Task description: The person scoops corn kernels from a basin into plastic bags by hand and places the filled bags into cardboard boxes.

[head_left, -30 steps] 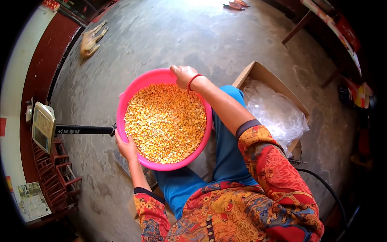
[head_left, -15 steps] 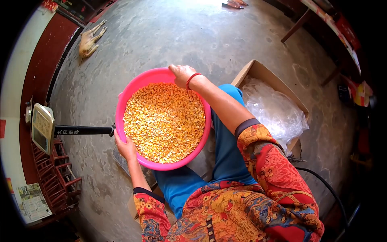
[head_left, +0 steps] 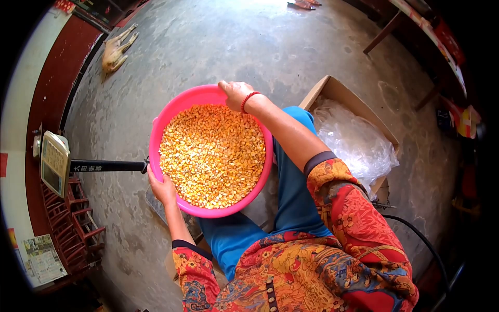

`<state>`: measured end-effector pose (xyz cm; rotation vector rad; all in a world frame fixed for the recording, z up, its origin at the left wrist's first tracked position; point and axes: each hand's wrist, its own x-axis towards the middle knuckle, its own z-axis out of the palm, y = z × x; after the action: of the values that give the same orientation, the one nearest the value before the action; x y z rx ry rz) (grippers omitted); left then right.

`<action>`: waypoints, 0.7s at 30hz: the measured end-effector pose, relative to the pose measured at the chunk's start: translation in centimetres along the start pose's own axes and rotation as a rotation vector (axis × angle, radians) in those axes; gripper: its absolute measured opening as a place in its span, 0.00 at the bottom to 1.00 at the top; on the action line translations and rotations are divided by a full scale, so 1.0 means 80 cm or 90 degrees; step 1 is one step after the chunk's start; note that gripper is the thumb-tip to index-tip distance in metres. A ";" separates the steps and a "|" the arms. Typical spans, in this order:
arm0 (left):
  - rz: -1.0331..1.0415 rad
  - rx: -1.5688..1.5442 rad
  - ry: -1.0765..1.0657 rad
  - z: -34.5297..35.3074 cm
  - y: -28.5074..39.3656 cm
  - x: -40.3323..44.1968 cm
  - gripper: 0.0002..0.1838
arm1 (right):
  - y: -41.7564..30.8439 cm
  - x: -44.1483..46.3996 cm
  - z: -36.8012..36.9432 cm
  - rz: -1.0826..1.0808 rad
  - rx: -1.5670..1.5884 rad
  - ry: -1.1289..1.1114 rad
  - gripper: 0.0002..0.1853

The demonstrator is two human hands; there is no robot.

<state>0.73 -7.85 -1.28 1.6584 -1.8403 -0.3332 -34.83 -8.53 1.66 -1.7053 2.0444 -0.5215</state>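
A round pink basin [head_left: 182, 104] full of yellow-orange corn kernels [head_left: 210, 156] is in front of my knees. My left hand [head_left: 162, 188] grips its lower left side, thumb on the rim and the other fingers hidden beneath. At the far top rim, my right hand [head_left: 238, 94] is closed over the edge, a red beaded bracelet at its wrist. Left of the basin stands a scale's display head [head_left: 54, 164] on a black post [head_left: 106, 166]. Part of the scale's platform [head_left: 156, 208] shows beneath the basin's lower left.
A cardboard box [head_left: 358, 112] holding clear plastic bags [head_left: 351, 140] sits to my right. A dog [head_left: 114, 54] lies on the floor at upper left. Red-brown wooden stools [head_left: 78, 223] stand at left. A black cable [head_left: 421, 239] curves at lower right.
The basin stays in both hands with almost the same pose; its far rim appears very slightly higher. Otherwise nothing visibly differs.
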 end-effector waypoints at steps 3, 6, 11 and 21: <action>-0.001 0.009 0.004 -0.001 0.004 -0.001 0.31 | 0.000 -0.001 -0.001 0.001 0.004 -0.004 0.19; -0.009 0.004 0.004 -0.001 0.006 -0.001 0.31 | 0.000 -0.001 -0.002 0.004 0.005 -0.009 0.19; -0.001 0.005 0.005 0.001 0.001 0.000 0.31 | -0.001 -0.001 -0.002 -0.004 0.002 -0.004 0.19; -0.011 -0.010 0.002 0.001 0.000 0.000 0.32 | 0.002 0.002 0.000 -0.015 0.008 -0.009 0.19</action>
<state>0.71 -7.89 -1.34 1.6647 -1.8169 -0.3504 -34.98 -8.62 1.54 -1.7220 2.0096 -0.5279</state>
